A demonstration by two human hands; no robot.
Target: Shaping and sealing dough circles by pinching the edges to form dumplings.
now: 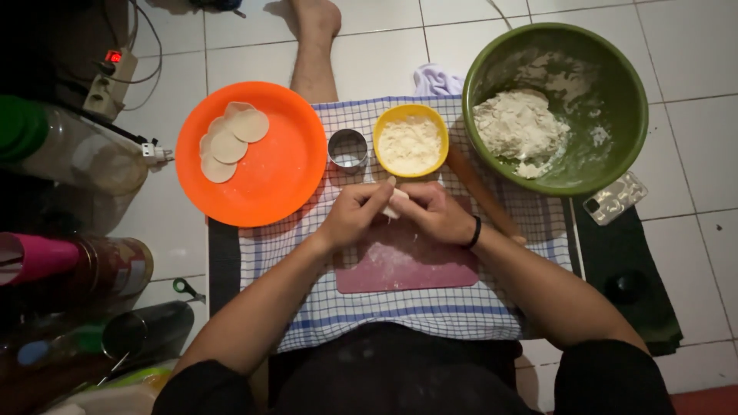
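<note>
While over the pink board point(407, 269), 2 hands, left hand point(355, 215) and right hand point(434, 213), both pinching 1 dough piece point(397, 203).

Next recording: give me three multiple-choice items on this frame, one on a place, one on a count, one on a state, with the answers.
1. Where does the metal ring cutter stand?
A. inside the green bowl
B. between the orange plate and the yellow bowl
C. on the pink board

2. How many dough rounds lie on the orange plate?
A. one
B. about four
C. ten

3. What holds the small dough piece?
A. the left hand and right hand together
B. nothing
C. the rolling pin

Answers: 1 B, it sits on the checked cloth between them. 2 B, overlapping discs at the plate's upper left. 3 A, both hands' fingers meet around it.
</note>
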